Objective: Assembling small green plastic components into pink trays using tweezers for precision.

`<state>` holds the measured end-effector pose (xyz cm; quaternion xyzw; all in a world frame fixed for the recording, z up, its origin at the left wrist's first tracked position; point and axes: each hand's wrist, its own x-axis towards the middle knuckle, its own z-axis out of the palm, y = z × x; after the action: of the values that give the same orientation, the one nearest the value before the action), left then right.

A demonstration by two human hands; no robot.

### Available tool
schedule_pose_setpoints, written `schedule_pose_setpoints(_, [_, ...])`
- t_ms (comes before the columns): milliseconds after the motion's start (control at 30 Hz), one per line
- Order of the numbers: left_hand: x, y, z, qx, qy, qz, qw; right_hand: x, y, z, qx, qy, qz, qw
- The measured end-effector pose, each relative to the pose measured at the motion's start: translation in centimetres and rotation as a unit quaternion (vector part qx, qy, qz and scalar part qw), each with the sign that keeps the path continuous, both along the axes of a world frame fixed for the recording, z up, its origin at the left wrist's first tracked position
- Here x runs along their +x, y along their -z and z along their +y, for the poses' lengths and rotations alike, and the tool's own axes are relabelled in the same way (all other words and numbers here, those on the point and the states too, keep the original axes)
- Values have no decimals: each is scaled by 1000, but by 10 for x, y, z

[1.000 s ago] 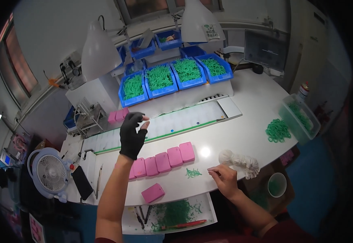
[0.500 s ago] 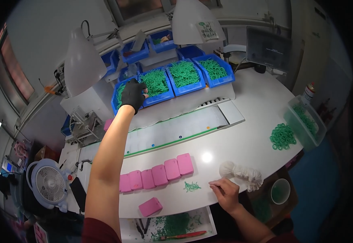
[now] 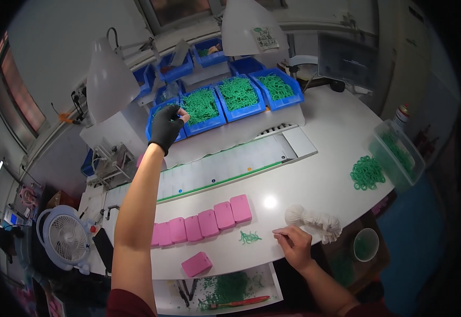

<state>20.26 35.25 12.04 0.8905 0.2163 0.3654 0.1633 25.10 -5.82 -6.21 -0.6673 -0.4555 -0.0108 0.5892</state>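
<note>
My left hand (image 3: 166,127), in a black glove with bare fingertips, is raised at the front of the leftmost blue bin (image 3: 150,127). Its thumb and fingers are pinched together; whatever is between them is too small to make out. Beside it stand blue bins heaped with green rubbery loops (image 3: 201,104). My bare right hand (image 3: 294,246) hovers at the table's near edge, thumb and forefinger pressed together, what they hold being too small to tell. Just left of it lies a little pile of green strips (image 3: 250,237). Several pink blocks (image 3: 208,223) stand in a slanting row, and one pink block (image 3: 196,263) lies apart.
A narrow conveyor belt (image 3: 225,171) with coloured dots crosses behind the blocks. At right are a bundled white cloth (image 3: 315,223), green rings (image 3: 367,173) and a clear tub (image 3: 394,158). Below, an open drawer (image 3: 267,285) holds green scraps. Two white lamp shades (image 3: 109,84) hang overhead.
My left hand has drawn back slightly left and down from the bins, its fingertips pinched. Dots on the belt have shifted left. My right hand has hardly moved.
</note>
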Motion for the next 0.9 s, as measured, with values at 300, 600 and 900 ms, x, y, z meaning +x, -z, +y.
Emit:
schedule_pose_setpoints(300, [-113, 87, -248, -391, 190, -233, 870, -26, -62, -6, 58, -106, 109, 987])
schedule_pose_setpoints(600, [-162, 157, -348, -491, 106, -225, 835, -68, -41, -35, -2, -139, 39, 989])
schedule_pose_setpoints(900, [-169, 167, -359, -478, 120, -166, 854, -74, -26, -52, -23, -123, -33, 992])
